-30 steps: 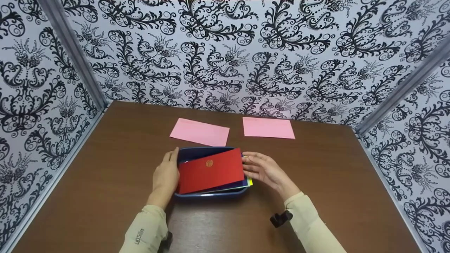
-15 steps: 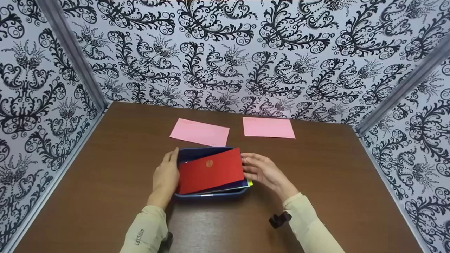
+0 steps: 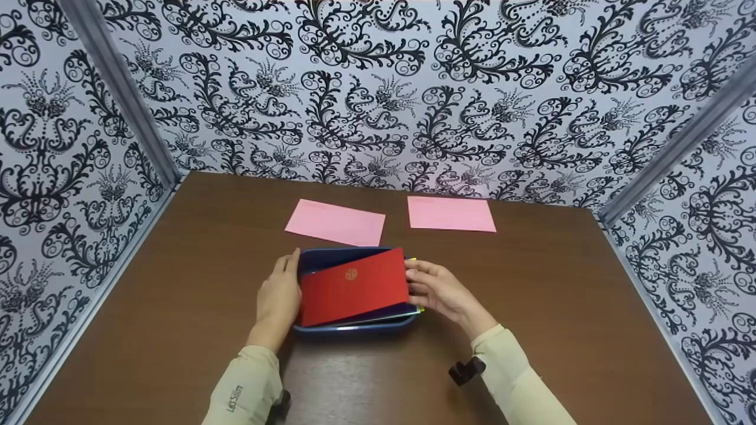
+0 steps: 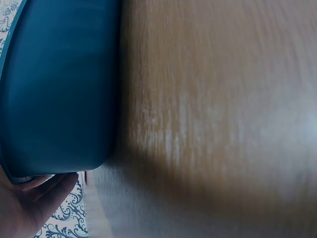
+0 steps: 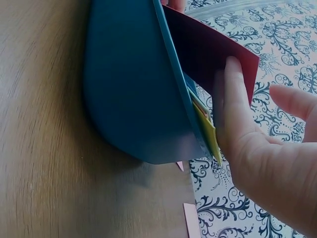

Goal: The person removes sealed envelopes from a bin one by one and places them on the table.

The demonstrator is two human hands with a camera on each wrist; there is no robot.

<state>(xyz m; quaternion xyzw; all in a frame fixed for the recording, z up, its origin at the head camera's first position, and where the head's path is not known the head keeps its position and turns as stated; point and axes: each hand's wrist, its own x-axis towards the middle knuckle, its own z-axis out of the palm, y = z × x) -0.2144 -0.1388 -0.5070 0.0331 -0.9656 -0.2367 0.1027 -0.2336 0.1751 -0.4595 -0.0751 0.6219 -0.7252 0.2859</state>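
A red envelope point(image 3: 354, 287) with a small gold emblem lies slanted across the top of a blue plastic tub point(image 3: 354, 329). Beneath it, dark and yellow-edged paper items point(image 5: 208, 131) stick out past the tub's right rim. My left hand point(image 3: 279, 298) holds the tub's left end; in the left wrist view its fingers point(image 4: 54, 196) lie against the outside wall, and the thumb is hidden. At the tub's right end, my right hand point(image 3: 442, 289) has straight fingers point(image 5: 237, 89) against the underside of the raised red envelope. Its thumb stands apart from the envelope.
Two pink envelopes point(image 3: 335, 222) lie flat behind the tub, the right-hand pink envelope point(image 3: 452, 213) close to the back wall. Patterned panels point(image 3: 378, 94) enclose the brown table point(image 3: 195, 265) at the back and both sides.
My right hand has shifted slightly at the tub's right end, its fingers a little lower along the red envelope's edge. The left hand, tub and pink envelopes stay put.
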